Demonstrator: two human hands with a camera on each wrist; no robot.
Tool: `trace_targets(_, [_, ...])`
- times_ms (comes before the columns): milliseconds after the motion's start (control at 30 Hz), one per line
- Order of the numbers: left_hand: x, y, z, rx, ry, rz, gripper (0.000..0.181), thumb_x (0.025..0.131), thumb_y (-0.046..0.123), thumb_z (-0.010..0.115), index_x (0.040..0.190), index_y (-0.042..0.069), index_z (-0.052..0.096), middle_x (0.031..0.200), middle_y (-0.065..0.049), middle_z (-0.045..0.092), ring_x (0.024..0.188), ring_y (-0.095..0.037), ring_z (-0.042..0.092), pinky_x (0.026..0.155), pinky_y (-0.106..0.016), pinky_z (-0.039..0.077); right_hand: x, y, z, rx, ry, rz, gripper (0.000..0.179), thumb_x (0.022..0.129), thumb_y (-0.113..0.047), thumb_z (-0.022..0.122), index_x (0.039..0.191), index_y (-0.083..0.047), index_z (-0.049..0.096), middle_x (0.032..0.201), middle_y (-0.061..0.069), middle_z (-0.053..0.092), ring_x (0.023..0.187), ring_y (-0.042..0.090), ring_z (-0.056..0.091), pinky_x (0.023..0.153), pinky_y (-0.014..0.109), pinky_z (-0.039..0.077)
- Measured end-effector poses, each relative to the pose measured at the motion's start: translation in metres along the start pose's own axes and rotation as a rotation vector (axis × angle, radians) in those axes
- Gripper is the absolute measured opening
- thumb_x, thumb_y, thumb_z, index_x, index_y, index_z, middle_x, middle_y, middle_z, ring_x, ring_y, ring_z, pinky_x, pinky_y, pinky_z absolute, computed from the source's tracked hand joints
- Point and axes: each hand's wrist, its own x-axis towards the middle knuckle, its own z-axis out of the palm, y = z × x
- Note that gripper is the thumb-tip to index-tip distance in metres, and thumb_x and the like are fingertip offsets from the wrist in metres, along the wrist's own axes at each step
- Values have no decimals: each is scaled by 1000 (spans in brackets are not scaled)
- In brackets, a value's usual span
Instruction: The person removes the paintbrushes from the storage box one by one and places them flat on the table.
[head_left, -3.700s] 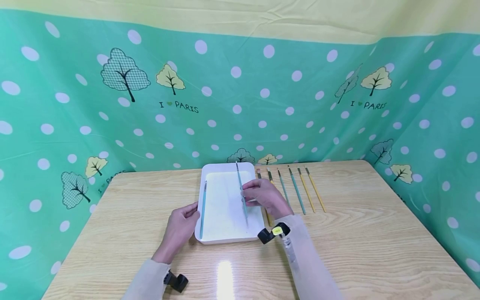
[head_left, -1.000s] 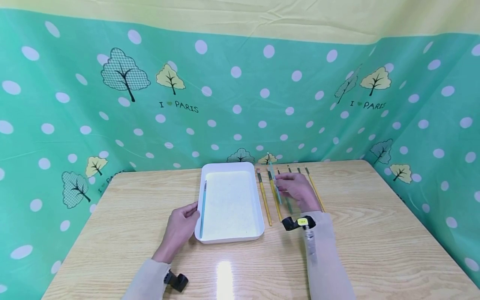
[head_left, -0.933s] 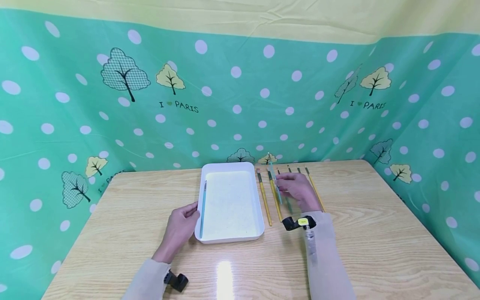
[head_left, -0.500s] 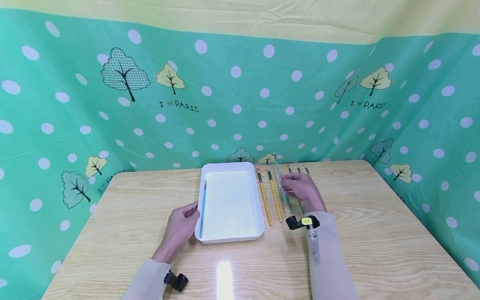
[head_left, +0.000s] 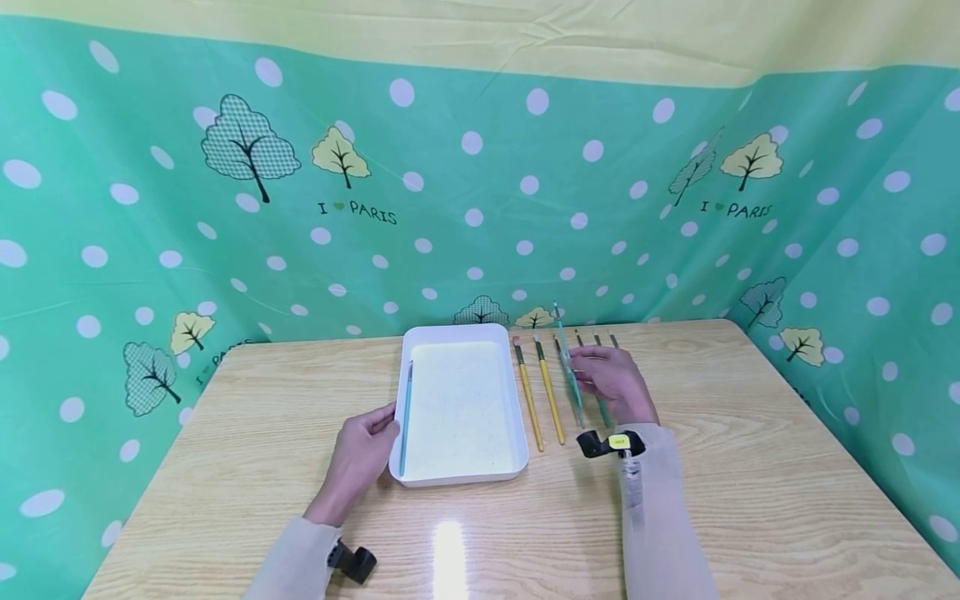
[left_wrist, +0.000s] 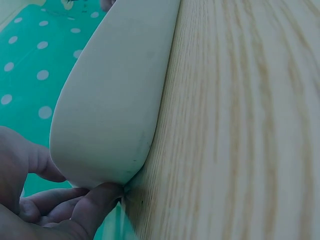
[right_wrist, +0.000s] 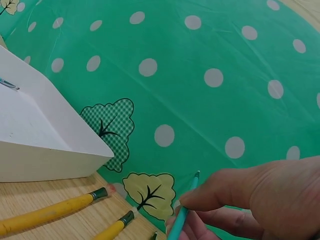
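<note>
My left hand point(head_left: 362, 450) holds the left side of a white tray point(head_left: 459, 481); in the left wrist view its fingers point(left_wrist: 95, 207) press at the tray's outer corner, close to the wood. Along the tray's left inner wall lies a teal paintbrush point(head_left: 407, 421). Between thumb and fingers, my right hand point(head_left: 611, 383) pinches another teal paintbrush point(head_left: 561, 327), bristles pointing away, tilted above the row of brushes right of the tray. In the right wrist view the pinched brush's handle point(right_wrist: 179, 222) emerges below the thumb. My right hand partly hides the brushes under it.
Two yellow-handled paintbrushes point(head_left: 551, 392) lie nearest the tray's right side. Further right, more brushes, including a teal one point(head_left: 604, 412), lie partly covered by the right hand. A green dotted cloth point(head_left: 480, 208) hangs behind the wooden table point(head_left: 750, 467).
The right hand has carried the teal paintbrush from over the tray rightward past the two yellow brushes, shifting slightly further right in the last second. The left hand and tray stay put.
</note>
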Motion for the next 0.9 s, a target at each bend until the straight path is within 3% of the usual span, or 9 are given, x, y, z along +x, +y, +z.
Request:
trace_targets(300, [0,0,1,4,9,2,45,103,19,52,145,5,54,146,-17,58,134,-33,59,107,-41,53,0,4,-11,22,11,4,43,100,-18,63,141,-4,59,123,7,64,101,19,63,78,19,60])
trace_targets(533, [0,-1,1,12,9,-1,45,103,19,51,145,6,54,147,-16,58,135,-32,58,108,-42,53,2,6,-16,33,27,19,44,98,-20,67,139,-6,61,127,6,62,102,18,63,82,21,60])
trace_targets(900, [2,-2,1,14,5,4,46,103,20,50,146,6,53,147,-17,58,134,-32,59,108,-41,53,2,10,-22,65,57,18,44,98,-17,66,140,-4,60,127,4,59,96,13,60,78,17,58])
